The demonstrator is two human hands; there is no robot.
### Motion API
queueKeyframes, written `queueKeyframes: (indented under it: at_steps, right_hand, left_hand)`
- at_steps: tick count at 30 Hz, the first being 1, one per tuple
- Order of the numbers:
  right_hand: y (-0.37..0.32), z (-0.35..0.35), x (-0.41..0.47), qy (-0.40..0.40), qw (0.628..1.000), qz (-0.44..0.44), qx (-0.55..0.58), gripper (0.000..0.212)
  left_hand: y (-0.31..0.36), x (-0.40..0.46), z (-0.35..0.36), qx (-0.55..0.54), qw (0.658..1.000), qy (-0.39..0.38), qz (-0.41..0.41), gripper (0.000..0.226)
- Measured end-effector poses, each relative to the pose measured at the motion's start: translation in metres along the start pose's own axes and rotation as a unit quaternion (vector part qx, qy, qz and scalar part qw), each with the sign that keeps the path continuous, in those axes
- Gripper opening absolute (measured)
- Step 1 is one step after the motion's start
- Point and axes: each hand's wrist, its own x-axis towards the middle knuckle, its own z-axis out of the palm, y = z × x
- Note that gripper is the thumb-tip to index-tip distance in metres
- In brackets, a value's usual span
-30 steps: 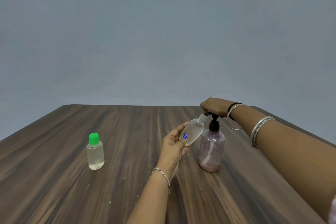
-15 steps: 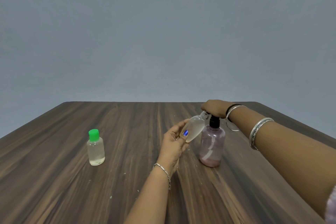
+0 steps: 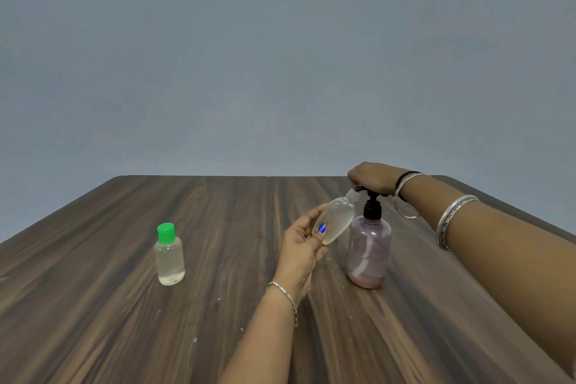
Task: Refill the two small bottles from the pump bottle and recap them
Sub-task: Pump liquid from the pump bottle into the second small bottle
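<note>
My left hand (image 3: 300, 246), centre-right of the frame, grips the uncapped small bottle (image 3: 335, 221), tilted with its neck under the spout. My right hand (image 3: 371, 178) rests curled over the head of the pump bottle (image 3: 369, 251), pressing it. I judge the small bottle light, thin-walled and likely slick if liquid dribbles, so I'd hold it around the belly, gently, to avoid squeezing fluid out. The pump bottle looks nearly empty and tippy; press straight down. The green-capped bottle (image 3: 169, 254) stands apart at left on the table (image 3: 93, 321). Compared with half a second ago, the pump head sits higher, stem showing.
</note>
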Motion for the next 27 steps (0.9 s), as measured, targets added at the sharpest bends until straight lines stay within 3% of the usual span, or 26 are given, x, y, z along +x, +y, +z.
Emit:
queueKeyframes:
  at_steps: [7, 13, 22, 27]
  right_hand:
    - [-0.001, 0.006, 0.000, 0.002, 0.992, -0.011, -0.128, 0.039]
    - [0.001, 0.012, 0.003, -0.024, 0.987, -0.010, -0.158, 0.039]
    - [0.005, 0.010, 0.003, 0.025, 0.995, 0.006, -0.094, 0.035]
    - [0.004, -0.001, 0.003, 0.005, 0.998, -0.008, -0.063, 0.035]
  left_hand:
    - [0.000, 0.000, -0.001, -0.002, 1.000, -0.008, 0.004, 0.034]
    - [-0.002, 0.001, -0.003, 0.006, 1.000, -0.007, 0.001, 0.035]
    - [-0.003, 0.002, -0.002, -0.011, 1.000, -0.008, 0.009, 0.034]
    - [-0.004, 0.004, -0.003, -0.015, 1.000, -0.010, 0.007, 0.031]
